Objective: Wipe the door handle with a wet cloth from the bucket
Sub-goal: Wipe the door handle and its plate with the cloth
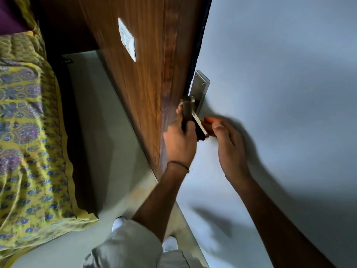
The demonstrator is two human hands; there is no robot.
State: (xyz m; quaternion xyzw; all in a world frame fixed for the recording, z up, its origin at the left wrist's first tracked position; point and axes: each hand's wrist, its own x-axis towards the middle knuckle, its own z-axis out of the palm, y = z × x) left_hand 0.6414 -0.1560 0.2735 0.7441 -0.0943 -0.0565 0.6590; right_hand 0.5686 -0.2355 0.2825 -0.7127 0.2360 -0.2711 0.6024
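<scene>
A pale grey door (280, 84) fills the right side of the view, seen edge-on beside a dark wood-grain panel (139, 64) that carries a white switch plate (127, 40). To the left lies a bed under a yellow bedspread (27, 142) printed with purple and blue paisley, and between bed and panel runs a strip of pale floor (100, 132). At the bottom edge are the person's light trousers (131, 246) and white shoes (118, 223).

On the door's edge sits a brushed metal backplate (200, 87) with screws at its top, and from it two lever handles project, one on each face of the door. The left hand (180, 140), a thin dark band (178, 165) at its wrist, is wrapped around the dark near-side door handle (187, 113), fingers (179, 111) curled shut behind it and thumb pressed on its front. The right hand (229, 147) reaches to the far-side lever (199, 124), a flat silvery bar; its fingers are bent together just behind the lever's tip, the thumb lying on top, though motion blur hides whether they actually pinch it. Neither hand shows a cloth.
</scene>
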